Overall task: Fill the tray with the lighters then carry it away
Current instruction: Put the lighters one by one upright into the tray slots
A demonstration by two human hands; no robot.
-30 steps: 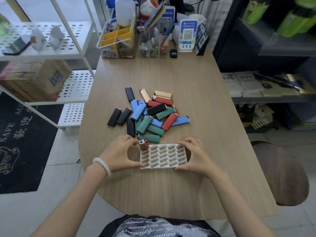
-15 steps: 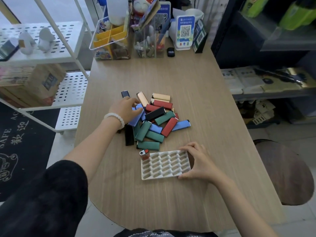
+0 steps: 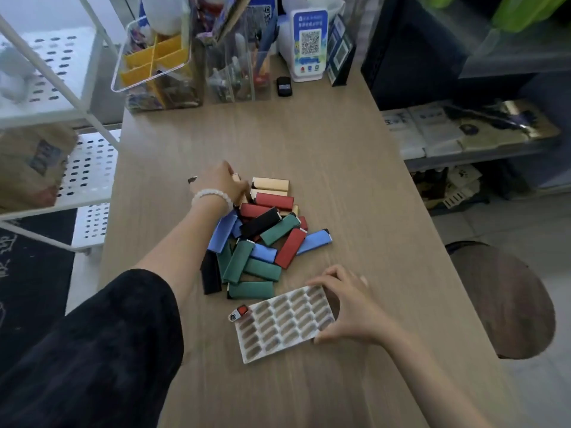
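Observation:
A white tray (image 3: 278, 327) with several rows of empty slots lies on the table near me. One red lighter (image 3: 238, 313) stands in its far-left corner slot. My right hand (image 3: 346, 310) grips the tray's right edge, thumb on the near side and fingers over the far corner. A pile of lighters (image 3: 262, 239) in blue, green, red, black and tan lies just beyond the tray. My left hand (image 3: 221, 182) reaches down onto the pile's far-left end, over a tan lighter (image 3: 242, 196). A black lighter's tip (image 3: 192, 179) pokes out beside it. Its fingers are hidden.
Clear organisers (image 3: 160, 66), a QR-code stand (image 3: 310, 44) and a small black item (image 3: 283, 86) line the wooden table's (image 3: 309, 143) far edge. A white perforated shelf unit (image 3: 86, 168) stands left. A round stool (image 3: 506, 301) sits right, with dark shelving (image 3: 463, 134) beyond.
My left hand left the tray's left edge and reached out to the far-left end of the pile. My right hand stayed on the tray, which has turned slightly.

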